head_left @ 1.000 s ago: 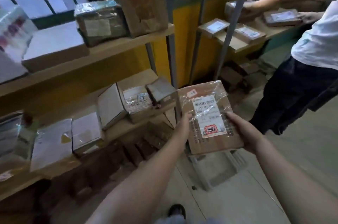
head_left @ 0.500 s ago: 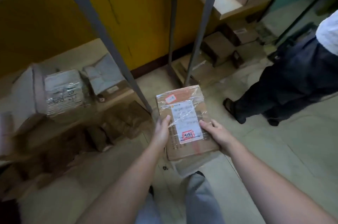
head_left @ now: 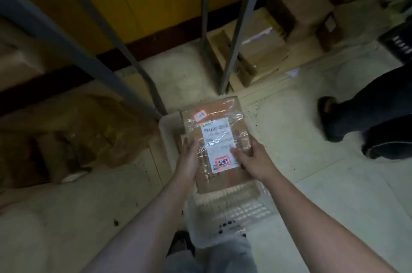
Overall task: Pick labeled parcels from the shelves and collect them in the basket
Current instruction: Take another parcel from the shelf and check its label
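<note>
A flat brown parcel [head_left: 225, 114] wrapped in clear tape, with a white label and a red sticker, is held low over a white perforated basket [head_left: 231, 212] on the floor. My left hand [head_left: 189, 159] grips its left edge. My right hand [head_left: 252, 159] grips its right side, thumb lying on the label. The parcel covers the far half of the basket; whether it touches the basket's bottom I cannot tell.
Grey shelf posts [head_left: 240, 27] stand just beyond the basket. Cardboard boxes [head_left: 296, 3] lie on the floor at the back right, and dim parcels [head_left: 73, 136] fill the low shelf at left. Another person's dark trouser leg and shoe [head_left: 356, 121] stand at the right.
The view has tilted down from the shelves to the floor. Both hands have lowered the parcel over the basket, which now shows beneath it.
</note>
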The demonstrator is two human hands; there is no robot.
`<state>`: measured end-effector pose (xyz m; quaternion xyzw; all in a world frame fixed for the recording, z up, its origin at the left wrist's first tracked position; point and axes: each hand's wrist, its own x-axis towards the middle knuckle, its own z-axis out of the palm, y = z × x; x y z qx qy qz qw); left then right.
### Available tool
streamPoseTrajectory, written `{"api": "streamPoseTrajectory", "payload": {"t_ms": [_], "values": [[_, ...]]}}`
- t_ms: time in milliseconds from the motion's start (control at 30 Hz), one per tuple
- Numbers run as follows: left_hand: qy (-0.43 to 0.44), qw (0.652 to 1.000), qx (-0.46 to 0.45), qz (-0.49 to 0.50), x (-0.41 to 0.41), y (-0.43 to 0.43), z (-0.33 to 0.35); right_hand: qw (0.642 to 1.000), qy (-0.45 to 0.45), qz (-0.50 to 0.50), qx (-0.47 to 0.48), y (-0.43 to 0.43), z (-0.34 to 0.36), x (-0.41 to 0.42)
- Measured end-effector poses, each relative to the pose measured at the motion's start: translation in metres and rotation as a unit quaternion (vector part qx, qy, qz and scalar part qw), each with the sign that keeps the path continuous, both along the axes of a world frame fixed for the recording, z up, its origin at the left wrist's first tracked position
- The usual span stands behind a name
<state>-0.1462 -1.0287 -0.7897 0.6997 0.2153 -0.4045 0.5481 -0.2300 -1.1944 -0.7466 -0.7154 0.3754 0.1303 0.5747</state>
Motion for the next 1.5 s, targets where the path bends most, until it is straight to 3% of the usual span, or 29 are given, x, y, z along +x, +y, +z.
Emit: {"api": "streamPoseTrajectory", "payload": {"t_ms": [300, 533, 667, 800, 933, 1233, 1367, 1500], "values": [[0.012, 0.995, -0.079, 0.060, 0.032, -0.042, -0.190, 0.981, 0.050, -0.007, -0.186, -0.009, -0.192, 0.040], [0.031, 0.994, -0.090, 0.045, 0.044, -0.059, -0.265, 0.968, 0.059, -0.028, -0.243, -0.011, -0.265, 0.052], [0.007, 0.996, -0.077, 0.041, 0.050, -0.075, -0.274, 0.960, 0.022, -0.032, -0.277, -0.023, -0.272, 0.053], [0.036, 0.992, -0.102, 0.059, 0.053, -0.085, -0.270, 0.934, -0.003, -0.036, -0.356, -0.034, -0.269, 0.056], [-0.001, 0.998, -0.053, 0.043, 0.051, -0.093, -0.304, 0.935, 0.009, -0.020, -0.354, -0.032, -0.275, 0.056], [0.047, 0.992, -0.114, 0.014, 0.055, -0.104, -0.259, 0.895, -0.031, -0.066, -0.439, -0.030, -0.279, 0.043], [0.067, 0.991, -0.115, 0.011, 0.058, -0.098, -0.268, 0.906, -0.007, -0.028, -0.422, -0.029, -0.289, 0.045], [0.024, 0.994, -0.106, 0.033, 0.057, -0.093, -0.281, 0.935, -0.004, 0.015, -0.354, -0.031, -0.301, 0.046]]}}
